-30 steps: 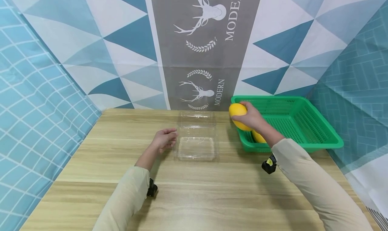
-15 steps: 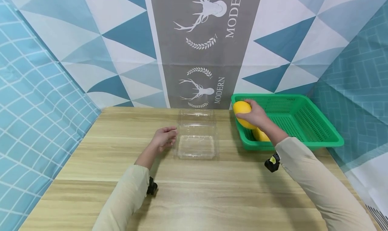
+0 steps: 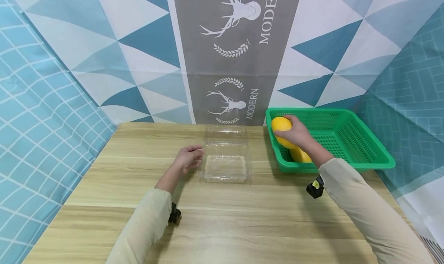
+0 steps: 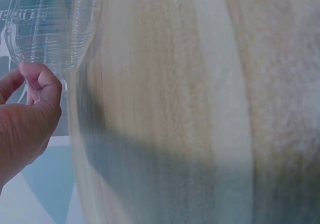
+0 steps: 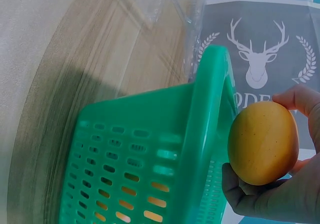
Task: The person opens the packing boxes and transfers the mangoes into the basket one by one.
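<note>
My right hand (image 3: 299, 135) grips a yellow mango (image 3: 282, 131) above the near left part of the green plastic basket (image 3: 372, 142). In the right wrist view the mango (image 5: 263, 143) sits between thumb and fingers, level with the basket's rim (image 5: 202, 129). A second yellow mango (image 3: 300, 156) lies in the basket under it, partly hidden by the hand. A clear plastic clamshell box (image 3: 225, 167) stands with its lid raised at the middle of the table. My left hand (image 3: 189, 158) hovers with loosely bent fingers at the box's left edge, fingertips right at the rim.
The wooden table (image 3: 222, 217) reaches back to a patterned cloth wall (image 3: 225, 63), with blue cloth at both sides. The basket stands at the back right, close to the wall. Black wrist cameras are strapped below both sleeves.
The right hand has moved slightly right with the mango, further in over the basket. The left hand and the clear box have stayed put.
</note>
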Available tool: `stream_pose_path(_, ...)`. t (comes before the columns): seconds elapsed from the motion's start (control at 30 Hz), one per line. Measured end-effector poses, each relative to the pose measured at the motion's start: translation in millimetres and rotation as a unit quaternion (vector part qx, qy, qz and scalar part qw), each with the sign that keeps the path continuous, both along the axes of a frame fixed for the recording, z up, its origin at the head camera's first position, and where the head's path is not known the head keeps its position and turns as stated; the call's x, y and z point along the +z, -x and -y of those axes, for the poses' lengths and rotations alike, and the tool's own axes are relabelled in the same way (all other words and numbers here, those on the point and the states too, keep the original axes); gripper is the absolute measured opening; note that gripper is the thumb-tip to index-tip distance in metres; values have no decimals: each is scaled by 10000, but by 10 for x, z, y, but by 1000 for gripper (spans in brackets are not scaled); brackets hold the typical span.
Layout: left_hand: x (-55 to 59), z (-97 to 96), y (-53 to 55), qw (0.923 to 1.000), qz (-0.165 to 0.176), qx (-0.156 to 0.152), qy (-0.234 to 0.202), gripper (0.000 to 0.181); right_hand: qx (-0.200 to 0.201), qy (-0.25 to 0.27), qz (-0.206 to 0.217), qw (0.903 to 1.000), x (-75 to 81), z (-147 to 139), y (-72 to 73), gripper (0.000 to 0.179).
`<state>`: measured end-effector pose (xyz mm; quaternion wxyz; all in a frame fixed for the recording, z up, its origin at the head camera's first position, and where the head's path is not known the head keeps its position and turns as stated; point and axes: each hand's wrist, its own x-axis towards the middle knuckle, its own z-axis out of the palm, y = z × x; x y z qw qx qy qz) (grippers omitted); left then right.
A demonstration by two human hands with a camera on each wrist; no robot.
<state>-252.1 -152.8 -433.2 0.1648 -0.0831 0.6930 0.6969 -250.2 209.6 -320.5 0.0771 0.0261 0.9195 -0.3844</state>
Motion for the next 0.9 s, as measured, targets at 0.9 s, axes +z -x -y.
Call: stream_pose_path(0.9,12,1,5,10000,54,38,-7,43,-61,-134,0,9999,-115,-252,-37,87)
